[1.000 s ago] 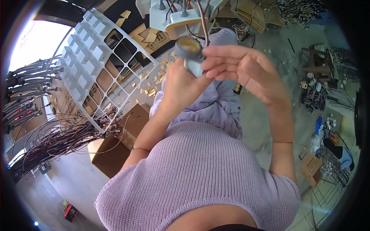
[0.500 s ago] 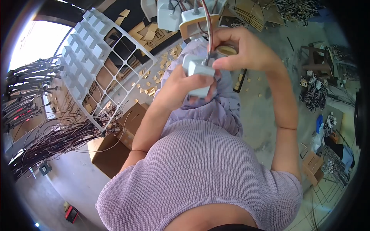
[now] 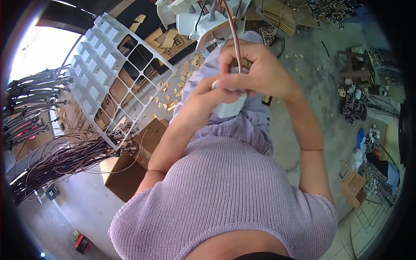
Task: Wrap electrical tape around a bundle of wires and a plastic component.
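Observation:
In front of my lap, my left hand is closed around a white plastic housing, whose lower end shows below the fingers. A red-and-white cable runs down to it from above. My right hand is closed at the housing's top, its thumb against the cable end and beside my left fingers. A tan roll, which looks like tape, sits inside the curl of my right fingers, mostly hidden. The exact contact between the fingertips and the cable is covered.
More white housings with cables hang just beyond my hands. To the left stands a white grid rack holding several white pieces, with dark cable bundles and an open carton near it. Tan scraps litter the floor.
My right hand has come left and down onto the top of the housing, with the roll. The housing is now more covered by both hands. The hanging units have shifted slightly.

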`<state>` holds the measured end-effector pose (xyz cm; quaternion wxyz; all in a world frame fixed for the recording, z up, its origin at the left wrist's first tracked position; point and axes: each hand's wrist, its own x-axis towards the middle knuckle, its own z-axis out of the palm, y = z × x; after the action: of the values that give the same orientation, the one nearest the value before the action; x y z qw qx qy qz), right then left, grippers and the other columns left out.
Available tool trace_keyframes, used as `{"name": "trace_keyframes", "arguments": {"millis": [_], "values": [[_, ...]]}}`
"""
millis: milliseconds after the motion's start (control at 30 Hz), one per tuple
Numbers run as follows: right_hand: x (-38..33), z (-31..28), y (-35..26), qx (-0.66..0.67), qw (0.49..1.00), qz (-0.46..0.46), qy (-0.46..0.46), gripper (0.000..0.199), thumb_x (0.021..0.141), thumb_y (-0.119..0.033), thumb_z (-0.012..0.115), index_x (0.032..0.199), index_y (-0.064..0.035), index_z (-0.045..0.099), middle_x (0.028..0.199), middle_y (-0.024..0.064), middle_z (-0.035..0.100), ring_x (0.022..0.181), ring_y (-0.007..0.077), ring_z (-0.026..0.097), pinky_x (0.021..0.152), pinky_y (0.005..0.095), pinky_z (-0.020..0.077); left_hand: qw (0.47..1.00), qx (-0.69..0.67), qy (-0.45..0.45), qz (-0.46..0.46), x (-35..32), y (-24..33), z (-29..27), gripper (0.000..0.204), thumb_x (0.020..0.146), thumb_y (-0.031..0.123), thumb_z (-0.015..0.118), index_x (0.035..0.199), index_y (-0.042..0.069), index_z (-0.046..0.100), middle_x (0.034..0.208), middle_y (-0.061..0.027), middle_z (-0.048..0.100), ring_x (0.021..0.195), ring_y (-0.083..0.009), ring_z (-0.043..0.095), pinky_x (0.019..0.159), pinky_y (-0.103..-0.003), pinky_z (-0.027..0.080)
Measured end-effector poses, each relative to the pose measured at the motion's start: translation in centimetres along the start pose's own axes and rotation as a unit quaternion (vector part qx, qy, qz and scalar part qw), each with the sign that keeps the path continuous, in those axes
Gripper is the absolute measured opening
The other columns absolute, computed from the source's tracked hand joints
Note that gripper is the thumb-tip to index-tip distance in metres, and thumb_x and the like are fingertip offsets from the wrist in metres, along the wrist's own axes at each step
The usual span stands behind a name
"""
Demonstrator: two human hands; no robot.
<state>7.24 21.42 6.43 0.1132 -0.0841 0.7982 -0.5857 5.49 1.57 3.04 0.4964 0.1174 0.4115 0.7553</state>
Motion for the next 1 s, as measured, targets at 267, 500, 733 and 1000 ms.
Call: {"name": "trace_keyframes", "arguments": {"millis": [267, 500, 733, 1000], "values": [[-2.8, 0.7, -1.1, 0.202, 0.974, 0.055, 0.083, 0.045, 0.078, -0.024, 0.085, 0.106, 0.0017, 0.062, 0.099, 0.0012, 0.061, 0.091, 0.0107, 0.056, 0.076, 0.0291, 0.0464, 0.69, 0.563, 0.274, 0.363, 1.9, -2.5, -1.1, 0.038, 0.069, 0.006, 0.076, 0.105, 0.001, 0.065, 0.122, -0.0157, 0.055, 0.106, -0.0317, 0.057, 0.089, -0.039, 0.047], [-0.4, 3.9, 0.4, -0.009, 0.958, -0.08, 0.277, 0.041, 0.077, -0.014, 0.082, 0.113, -0.0036, 0.063, 0.102, 0.0053, 0.067, 0.095, 0.0143, 0.064, 0.082, 0.031, 0.0537, 0.957, 0.206, 0.162, 0.124, 1.0, -3.8, 1.0, 0.027, 0.092, 0.013, 0.066, 0.116, 0.002, 0.061, 0.107, -0.0068, 0.061, 0.097, -0.014, 0.056, 0.079, -0.028, 0.044], [-1.2, -0.4, 1.7, -0.005, 0.997, -0.04, 0.066, 0.035, 0.082, -0.02, 0.08, 0.109, -0.001, 0.069, 0.104, 0.0073, 0.067, 0.09, 0.0134, 0.063, 0.078, 0.0286, 0.0508, 0.952, 0.221, 0.124, 0.17, 1.1, -2.3, -0.7, 0.026, 0.102, 0.026, 0.059, 0.113, 0.003, 0.067, 0.103, -0.0011, 0.064, 0.094, -0.0098, 0.056, 0.084, -0.023, 0.043], [-4.5, -2.3, -0.6, -0.082, 0.996, -0.041, 0.012, 0.052, 0.086, -0.026, 0.076, 0.129, 0.0009, 0.064, 0.125, 0.0131, 0.066, 0.118, 0.025, 0.061, 0.103, 0.0367, 0.0451, 0.985, 0.052, 0.161, 0.024, 1.3, -2.5, -1.4, 0.026, 0.102, 0.029, 0.059, 0.112, 0.006, 0.066, 0.107, -0.001, 0.063, 0.096, -0.0107, 0.058, 0.087, -0.027, 0.046]]}}
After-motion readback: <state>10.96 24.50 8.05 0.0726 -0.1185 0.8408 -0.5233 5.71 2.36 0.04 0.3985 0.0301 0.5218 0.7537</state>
